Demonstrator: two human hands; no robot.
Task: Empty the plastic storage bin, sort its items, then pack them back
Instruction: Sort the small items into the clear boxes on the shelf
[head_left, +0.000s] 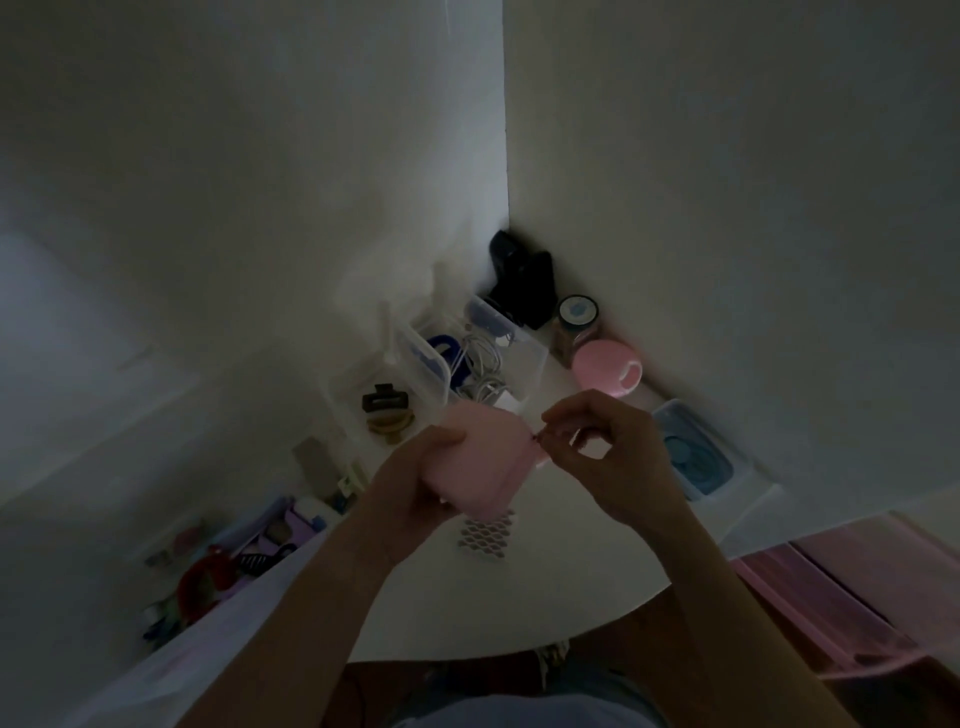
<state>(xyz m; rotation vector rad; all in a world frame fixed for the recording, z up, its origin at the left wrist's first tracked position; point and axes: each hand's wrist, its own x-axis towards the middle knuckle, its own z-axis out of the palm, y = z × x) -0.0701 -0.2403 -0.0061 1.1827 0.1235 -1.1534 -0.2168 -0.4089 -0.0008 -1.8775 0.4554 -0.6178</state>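
Observation:
A pink soft pouch (485, 457) is held above the white table (545, 582). My left hand (415, 483) grips the pouch from its left side. My right hand (608, 452) pinches a small tab at the pouch's right edge, likely its zipper pull. Behind the hands, near the wall corner, stands a clear plastic storage bin (524, 364) holding white cables and a blue item. A white honeycomb-patterned piece (485, 535) lies on the table just under the pouch.
A brown hair claw (384, 402) lies left of the bin. A pink round case (605, 371), a jar (576, 314) and a dark object (522, 280) sit by the right wall. A blue-lidded box (696, 452) is further right. Clips and combs (228, 566) fill a tray at left.

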